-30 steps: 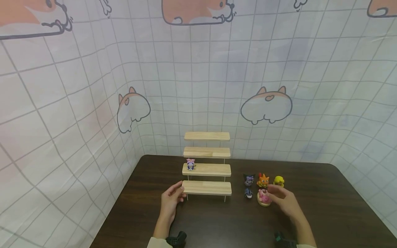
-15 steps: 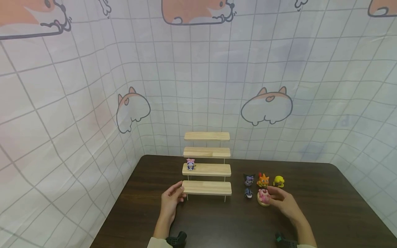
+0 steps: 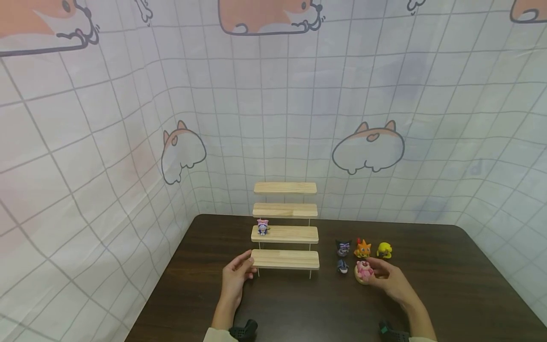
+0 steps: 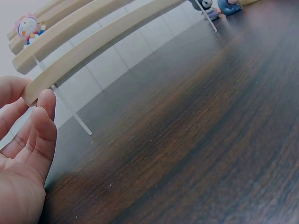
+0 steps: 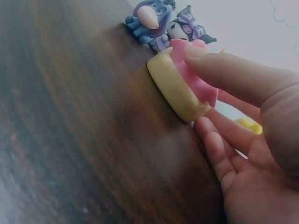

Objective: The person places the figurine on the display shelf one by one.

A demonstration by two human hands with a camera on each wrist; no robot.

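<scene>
At the left end of the lowest board, my left hand (image 3: 236, 275) pinches the tiered wooden display shelf (image 3: 285, 259) between thumb and fingers. My right hand (image 3: 394, 281) grips a pink bear figurine (image 3: 364, 270) with a round cream base (image 5: 175, 88). In the right wrist view the thumb presses on its pink body, and fingers lie along the far side. The base looks tilted close to the tabletop; whether it still touches cannot be told. A small figurine with a pink hat (image 3: 262, 227) stands at the left of the second board from below.
Near the right hand stand a blue donkey figurine (image 3: 342, 266), a dark figurine with a purple bow (image 3: 343, 248), an orange figurine (image 3: 363, 249) and a yellow one (image 3: 384, 250). A patterned cloth (image 3: 290, 133) hangs behind the dark wooden table (image 3: 307, 308).
My right hand has come down slightly and its fingers have closed round the pink bear figurine, which now leans a little. The left hand has stayed on the shelf.
</scene>
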